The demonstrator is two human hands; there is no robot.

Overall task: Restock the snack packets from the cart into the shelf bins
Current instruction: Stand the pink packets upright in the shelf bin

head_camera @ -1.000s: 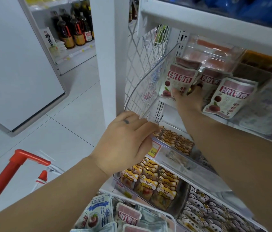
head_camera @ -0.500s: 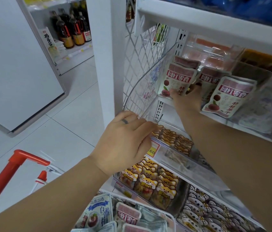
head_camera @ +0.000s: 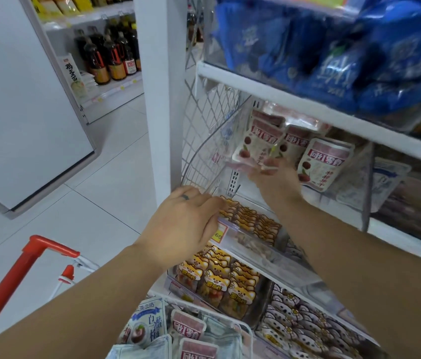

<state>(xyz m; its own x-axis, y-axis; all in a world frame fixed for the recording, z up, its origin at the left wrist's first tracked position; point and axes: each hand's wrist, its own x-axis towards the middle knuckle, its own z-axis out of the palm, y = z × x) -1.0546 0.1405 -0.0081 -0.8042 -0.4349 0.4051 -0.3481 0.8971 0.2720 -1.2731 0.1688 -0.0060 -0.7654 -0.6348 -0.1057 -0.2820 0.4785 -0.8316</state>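
The snack packet [head_camera: 257,145] is a flat pouch of glossy printed film, white with a pink header band and red fruit artwork; it stands in the clear bin [head_camera: 210,156] under the shelf [head_camera: 295,98], leaning against like packets behind it. It is judged light, soft and pliant; the film is smooth and probably slippery, so a pinch across a sealed edge suits it better than pressure on the filled centre; the contents may crush if squeezed hard.

The right grip [head_camera: 278,181] sits at the pouch's lower edge with fingers curled up around it, closed on the pouch; motion blur hides the exact finger placement. The left grip [head_camera: 182,230] lies at the bin's front lower lip, fingers loosely bent; whether it clasps the lip or merely touches it cannot be determined.

The bin is rigid transparent plastic with a curved side wall; white wire mesh [head_camera: 199,120] stands beside it. Further matching pouches [head_camera: 191,330] lie flat in the cart [head_camera: 37,251], which has a red handle; take each by its top seal.
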